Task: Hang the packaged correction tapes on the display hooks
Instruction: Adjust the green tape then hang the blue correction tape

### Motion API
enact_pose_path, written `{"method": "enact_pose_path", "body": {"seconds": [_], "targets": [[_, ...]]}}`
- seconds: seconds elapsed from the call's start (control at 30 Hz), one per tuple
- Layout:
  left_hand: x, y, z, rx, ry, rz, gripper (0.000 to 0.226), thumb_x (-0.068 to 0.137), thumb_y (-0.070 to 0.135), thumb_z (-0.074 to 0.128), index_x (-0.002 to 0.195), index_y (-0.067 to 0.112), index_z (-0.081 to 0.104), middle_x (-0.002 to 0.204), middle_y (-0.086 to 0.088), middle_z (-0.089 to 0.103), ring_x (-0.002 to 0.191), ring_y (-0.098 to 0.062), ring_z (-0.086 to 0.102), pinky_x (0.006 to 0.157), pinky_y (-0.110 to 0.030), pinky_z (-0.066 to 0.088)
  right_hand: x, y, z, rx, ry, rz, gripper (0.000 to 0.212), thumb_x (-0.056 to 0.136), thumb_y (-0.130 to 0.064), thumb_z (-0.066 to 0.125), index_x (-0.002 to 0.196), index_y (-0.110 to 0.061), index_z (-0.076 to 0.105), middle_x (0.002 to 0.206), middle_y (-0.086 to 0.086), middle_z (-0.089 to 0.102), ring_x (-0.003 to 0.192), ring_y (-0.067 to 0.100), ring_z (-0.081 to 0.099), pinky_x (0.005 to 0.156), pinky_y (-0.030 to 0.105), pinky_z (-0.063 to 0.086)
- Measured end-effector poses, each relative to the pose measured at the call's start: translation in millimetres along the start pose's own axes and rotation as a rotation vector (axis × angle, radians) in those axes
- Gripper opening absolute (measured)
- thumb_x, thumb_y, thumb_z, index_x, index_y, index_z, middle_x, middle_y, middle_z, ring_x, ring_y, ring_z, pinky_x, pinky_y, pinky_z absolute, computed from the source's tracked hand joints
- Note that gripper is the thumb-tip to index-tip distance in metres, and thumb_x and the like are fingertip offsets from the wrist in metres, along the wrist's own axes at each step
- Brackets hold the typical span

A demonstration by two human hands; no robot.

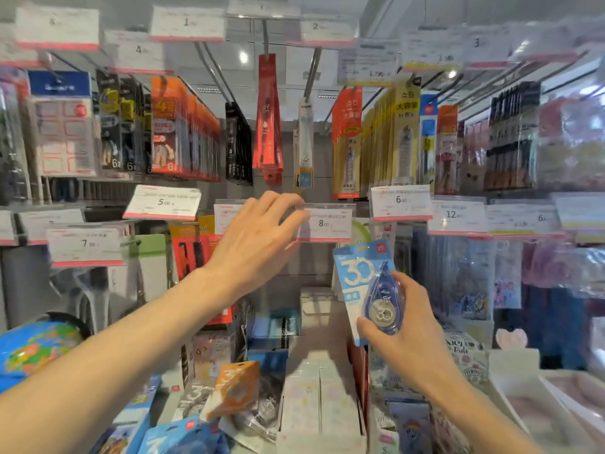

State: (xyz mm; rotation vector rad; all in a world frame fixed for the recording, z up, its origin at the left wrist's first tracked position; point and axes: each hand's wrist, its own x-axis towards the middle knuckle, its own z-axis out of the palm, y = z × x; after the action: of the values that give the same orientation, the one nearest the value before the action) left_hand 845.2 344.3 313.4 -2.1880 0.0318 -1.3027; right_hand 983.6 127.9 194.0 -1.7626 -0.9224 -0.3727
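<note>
Display wall (314,158) fills the view: rows of metal hooks w/ hanging stationery packs, orange, black, red, yellow cards, plus clear price-tag holders across the front. Lower down, a shelf area w/ boxes and loose packs, and a globe (36,348) at far left.

Left hand (258,237) reaches up and fwd to the middle row, fingers mostly straight and slightly spread, fingertips on the left edge of the price tag (324,223) marked 8.00; it grips nothing that I can see, though whether thumb is behind the tag holder can't be told.

Right hand (406,326) is lower and to the right, holding the correction tape pack (366,290) upright, tilted a bit left. Thumb presses the front of the blister near the bottom, fingers curl round the right edge and back. Pack sits just below and right of the 8.00 tag, not on any hook.

Pack look: light-blue card w/ big white "30" top left, small red logo at top right corner, a white panel down the lower left. Clear blister holds a dark-blue teardrop-shaped dispenser w/ a round grey window showing "30".

More tape packs lie loose at bottom centre: an orange one (234,389), a blue one (183,435).
</note>
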Motion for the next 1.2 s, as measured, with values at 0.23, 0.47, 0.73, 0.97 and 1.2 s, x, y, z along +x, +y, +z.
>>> {"method": "enact_pose_path", "body": {"seconds": [0.23,0.47,0.73,0.97,1.2], "targets": [[2,-17,-10,-0.133,0.054,0.066,0.033,0.103,0.038,0.047,0.116,0.014,0.066,0.124,0.000,0.069,0.112,-0.027,0.061,0.079,-0.045,0.050,1,-7,1,-0.012,-0.024,-0.065,0.080,0.080,-0.034,0.079,0.139,-0.041,0.024,0.135,-0.016,0.039,0.116,0.000,0.049,0.086,0.013,0.043],[8,-22,-10,-0.226,0.067,0.012,0.037,0.104,0.039,0.042,0.117,0.015,0.066,0.107,0.002,0.074,0.104,-0.026,0.063,0.076,-0.046,0.049,15,-30,20,-0.023,-0.007,-0.132,0.084,0.081,-0.040,0.077,0.146,-0.035,0.023,0.134,-0.017,0.036,0.120,0.002,0.048,0.096,0.024,0.044],[7,-22,-11,-0.232,0.037,-0.005,0.039,0.104,0.041,0.041,0.120,0.015,0.065,0.111,0.002,0.073,0.106,-0.023,0.061,0.078,-0.042,0.050,36,-46,45,-0.009,-0.002,-0.118,0.082,0.082,-0.043,0.074,0.147,-0.031,0.025,0.141,-0.009,0.038,0.124,0.011,0.048,0.092,0.024,0.038],[6,-22,-14,-0.246,0.019,-0.010,0.042,0.104,0.042,0.040,0.121,0.015,0.066,0.112,0.003,0.073,0.106,-0.022,0.061,0.078,-0.042,0.049,38,-41,61,-0.102,0.023,-0.128,0.078,0.081,-0.047,0.072,0.144,-0.026,0.030,0.134,-0.005,0.041,0.119,0.013,0.049,0.090,0.026,0.041],[5,-21,-15,-0.240,0.012,-0.007,0.039,0.103,0.040,0.042,0.121,0.014,0.066,0.111,0.001,0.073,0.106,-0.023,0.062,0.077,-0.041,0.049,58,-41,89,-0.238,0.015,-0.007,0.087,0.083,-0.046,0.070,0.150,-0.017,0.022,0.140,0.011,0.042,0.116,0.031,0.057,0.089,0.037,0.050]]}}
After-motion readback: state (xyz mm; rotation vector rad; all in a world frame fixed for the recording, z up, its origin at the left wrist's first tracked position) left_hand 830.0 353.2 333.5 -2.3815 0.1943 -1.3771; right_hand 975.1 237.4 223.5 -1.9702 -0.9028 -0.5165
